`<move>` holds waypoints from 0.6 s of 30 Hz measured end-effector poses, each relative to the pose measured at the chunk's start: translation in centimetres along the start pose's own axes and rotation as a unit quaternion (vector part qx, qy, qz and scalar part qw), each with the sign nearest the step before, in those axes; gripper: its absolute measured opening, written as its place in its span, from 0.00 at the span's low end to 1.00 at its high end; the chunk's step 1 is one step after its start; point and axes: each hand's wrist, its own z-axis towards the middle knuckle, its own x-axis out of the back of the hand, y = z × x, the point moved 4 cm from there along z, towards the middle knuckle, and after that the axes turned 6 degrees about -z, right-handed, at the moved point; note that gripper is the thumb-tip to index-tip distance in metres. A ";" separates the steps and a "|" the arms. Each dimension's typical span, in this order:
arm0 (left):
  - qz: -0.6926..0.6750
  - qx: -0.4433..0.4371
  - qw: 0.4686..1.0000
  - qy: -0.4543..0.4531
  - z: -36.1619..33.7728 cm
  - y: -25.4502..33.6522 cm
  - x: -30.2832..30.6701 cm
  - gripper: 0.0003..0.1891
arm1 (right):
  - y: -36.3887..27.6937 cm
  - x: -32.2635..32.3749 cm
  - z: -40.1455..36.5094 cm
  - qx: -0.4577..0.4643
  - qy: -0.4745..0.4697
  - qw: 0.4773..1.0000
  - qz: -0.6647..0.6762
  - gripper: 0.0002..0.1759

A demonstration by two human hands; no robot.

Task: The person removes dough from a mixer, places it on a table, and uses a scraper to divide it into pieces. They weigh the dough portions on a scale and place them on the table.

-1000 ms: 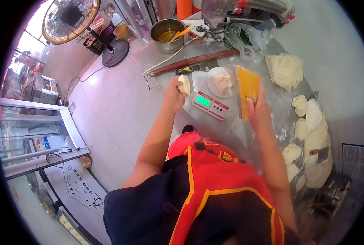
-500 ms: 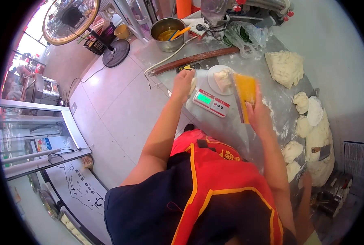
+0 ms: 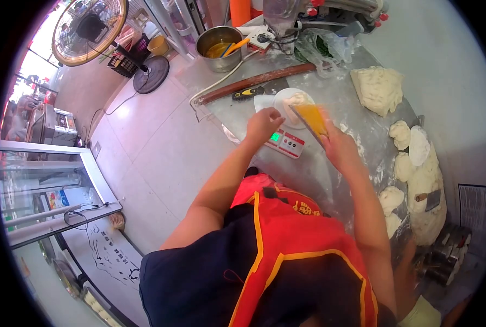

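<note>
My right hand (image 3: 338,146) grips a yellow dough scraper (image 3: 313,120) with a metal edge. The scraper is tilted and slightly blurred, and its far end overlaps the round white plate (image 3: 282,98) of a digital kitchen scale (image 3: 291,146). On that plate lies a piece of dough (image 3: 297,100). My left hand (image 3: 263,125) is just left of the plate with its fingers curled together, partly covering the lit green display; whatever they may hold is hidden. A pale strip, probably dough (image 3: 230,134), lies by the table edge left of my left wrist.
A big dough lump (image 3: 378,90) and several smaller pieces (image 3: 400,134) sit to the right, beside a long dough mass (image 3: 425,218) with a small scraper (image 3: 432,200). A wooden rod (image 3: 254,83) and steel pot (image 3: 218,57) are behind. Another person's arm (image 3: 406,272) shows lower right.
My left hand has moved right and down to the scale, now covering part of its display. The scraper has tilted left over the plate with my right hand.
</note>
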 end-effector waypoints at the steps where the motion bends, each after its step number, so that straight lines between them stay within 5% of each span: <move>1: 0.003 -0.002 1.000 0.003 -0.4 0.3 -0.7 0.13 | 0.1 -0.3 0.3 0.002 -0.010 1.000 -0.020 0.38; 18: 0.075 0.011 0.994 0.083 -0.4 1.7 -4.5 0.20 | -0.8 -3.4 3.8 0.055 -0.036 0.993 -0.101 0.42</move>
